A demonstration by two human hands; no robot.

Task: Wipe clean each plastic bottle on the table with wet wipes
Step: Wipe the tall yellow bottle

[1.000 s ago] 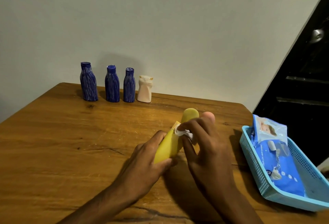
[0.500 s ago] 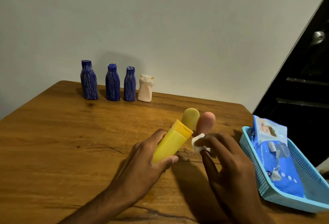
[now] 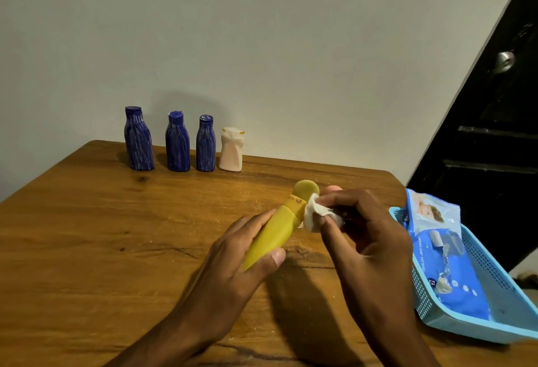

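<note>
Head view: left hand (image 3: 233,273) wrapped around yellow bottle (image 3: 276,232), tilted above tabletop (image 3: 87,235). Right hand (image 3: 369,238) pinching wet wipe (image 3: 316,215) against collar. Looks light, smooth, likely slippery when damp; best gripped mid-body.

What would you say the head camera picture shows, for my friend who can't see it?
A left hand holds a yellow bottle tilted over a wooden table while the right hand presses a white wet wipe against it. Three blue bottles and a cream bottle stand by the wall.
</note>
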